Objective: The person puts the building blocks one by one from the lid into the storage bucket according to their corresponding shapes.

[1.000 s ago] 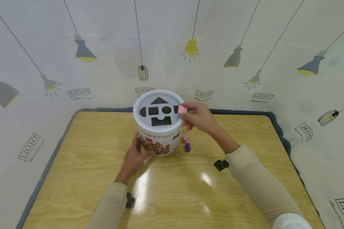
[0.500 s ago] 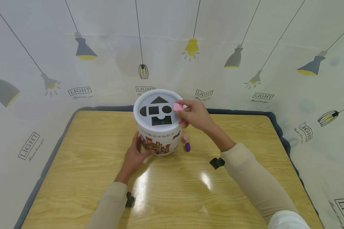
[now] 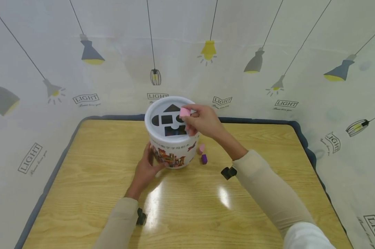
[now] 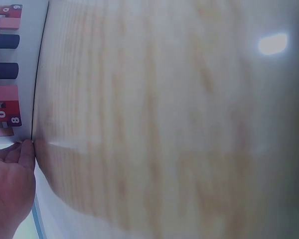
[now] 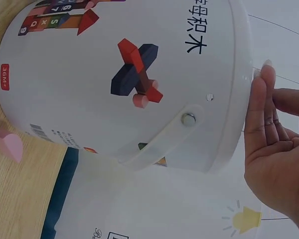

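In the head view a white bucket with printed block pictures stands upright on the table, its lid cut with several shaped holes. My left hand holds the bucket low on its left side, thumb toward the front. Between thumb and fingers my right hand pinches a pink block above the lid, over its right part near the round hole. The right wrist view shows this hand beside the lid rim, with the pinched block out of sight. Only the left fingertips and palm show in the left wrist view.
Right of the bucket's base lie a rounded pink block and a purple block on the wooden table. The bucket's handle hangs along its side. Behind the table's back edge rises a wall covering printed with lamps.
My right hand has carried the pink block leftward from the lid's right rim to above the round hole. My left hand and the bucket have kept their places.
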